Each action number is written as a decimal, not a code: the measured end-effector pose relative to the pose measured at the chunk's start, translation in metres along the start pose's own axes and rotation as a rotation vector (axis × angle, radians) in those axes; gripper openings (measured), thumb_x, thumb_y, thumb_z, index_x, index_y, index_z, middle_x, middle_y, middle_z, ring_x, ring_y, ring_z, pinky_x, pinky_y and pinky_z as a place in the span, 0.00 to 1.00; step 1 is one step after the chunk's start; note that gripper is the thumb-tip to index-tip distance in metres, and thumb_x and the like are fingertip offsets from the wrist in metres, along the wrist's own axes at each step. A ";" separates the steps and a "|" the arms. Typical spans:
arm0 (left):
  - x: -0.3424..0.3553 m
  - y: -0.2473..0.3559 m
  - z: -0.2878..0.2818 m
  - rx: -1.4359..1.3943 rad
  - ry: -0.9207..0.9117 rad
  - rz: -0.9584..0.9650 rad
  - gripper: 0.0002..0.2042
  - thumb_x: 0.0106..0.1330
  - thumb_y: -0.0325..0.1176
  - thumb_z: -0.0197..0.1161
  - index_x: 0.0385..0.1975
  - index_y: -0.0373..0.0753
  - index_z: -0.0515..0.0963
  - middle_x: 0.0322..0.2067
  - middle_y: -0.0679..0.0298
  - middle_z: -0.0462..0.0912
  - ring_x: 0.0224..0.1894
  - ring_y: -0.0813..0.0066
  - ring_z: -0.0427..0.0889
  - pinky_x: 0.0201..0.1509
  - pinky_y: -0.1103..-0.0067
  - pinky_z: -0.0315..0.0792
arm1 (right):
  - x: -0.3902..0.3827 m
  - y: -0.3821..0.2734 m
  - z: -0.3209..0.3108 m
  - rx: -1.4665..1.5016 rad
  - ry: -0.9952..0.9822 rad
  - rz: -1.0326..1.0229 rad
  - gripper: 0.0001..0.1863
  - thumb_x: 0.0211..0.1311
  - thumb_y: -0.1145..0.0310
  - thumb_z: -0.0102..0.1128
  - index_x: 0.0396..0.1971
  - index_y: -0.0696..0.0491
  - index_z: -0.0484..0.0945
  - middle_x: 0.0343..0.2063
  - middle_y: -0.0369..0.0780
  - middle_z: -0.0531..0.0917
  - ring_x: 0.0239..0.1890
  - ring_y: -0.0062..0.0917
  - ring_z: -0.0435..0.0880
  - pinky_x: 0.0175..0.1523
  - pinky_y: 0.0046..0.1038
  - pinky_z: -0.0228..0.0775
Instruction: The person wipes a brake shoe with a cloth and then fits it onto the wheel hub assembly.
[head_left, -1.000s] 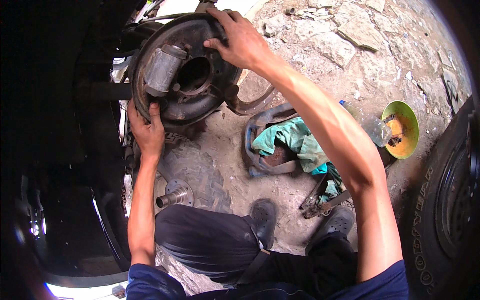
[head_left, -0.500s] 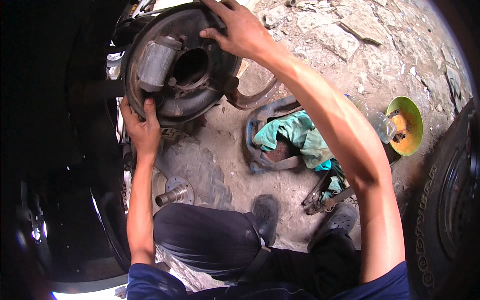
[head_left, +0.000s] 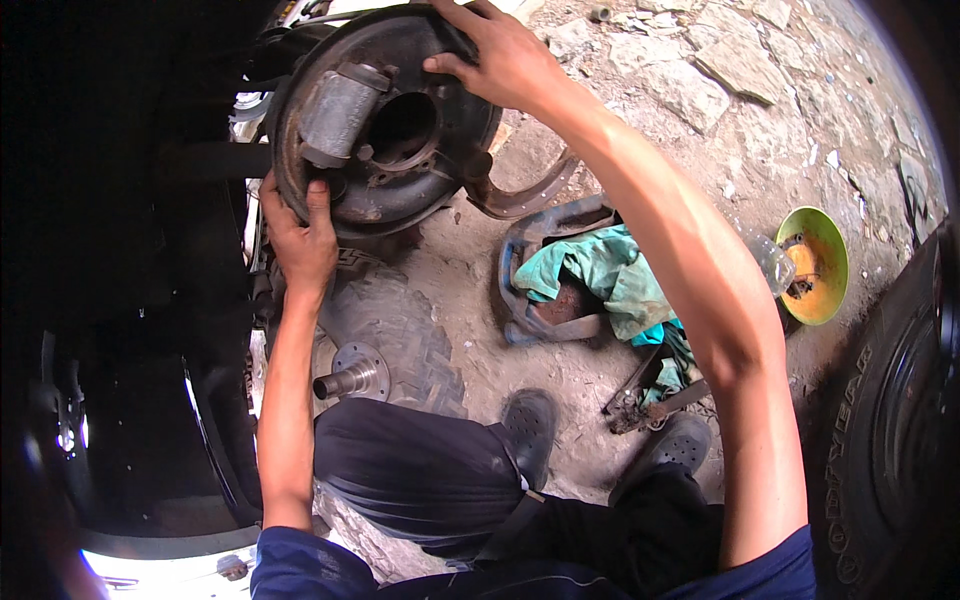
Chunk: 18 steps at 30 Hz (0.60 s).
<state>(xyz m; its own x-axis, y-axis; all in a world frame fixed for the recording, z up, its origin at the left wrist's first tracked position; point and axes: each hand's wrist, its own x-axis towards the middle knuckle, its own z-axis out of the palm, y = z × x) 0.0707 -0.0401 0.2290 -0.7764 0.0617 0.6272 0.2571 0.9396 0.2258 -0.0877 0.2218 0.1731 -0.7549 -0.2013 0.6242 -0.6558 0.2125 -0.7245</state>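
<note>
1. I had both hands on the rusty brake backing plate at the vehicle's axle: left hand gripped its lower rim, right hand closed over the top edge.
2. Already off, by my reading: brake shoes, lying on the ground beside a green rag.
3. Wheel cylinder remained mounted; the plate not yet free.

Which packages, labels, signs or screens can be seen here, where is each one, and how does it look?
No packages, paper labels, signs or screens show.
Raised lettering on the tyre sidewall: right edge, black on black, curved along the rubber.
Round bowl: on the stony ground at the right, green outside, yellow-orange inside, no label visible.
Clear plastic bottle: lying just left of the bowl, no label visible.
</note>
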 end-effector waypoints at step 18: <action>0.007 0.025 0.021 -0.285 0.176 -0.113 0.20 0.65 0.39 0.63 0.50 0.34 0.69 0.38 0.55 0.81 0.42 0.65 0.80 0.48 0.71 0.72 | -0.011 0.013 0.024 0.131 -0.014 0.766 0.69 0.33 0.22 0.63 0.66 0.62 0.53 0.62 0.59 0.64 0.65 0.47 0.63 0.65 0.42 0.61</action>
<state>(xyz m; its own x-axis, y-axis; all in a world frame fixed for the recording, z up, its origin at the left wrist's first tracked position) 0.0594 -0.0086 0.2234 -0.7047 -0.1190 0.6995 0.3451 0.8039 0.4844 -0.0873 0.2036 0.1494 -0.9961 -0.0564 -0.0678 0.0565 0.1830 -0.9815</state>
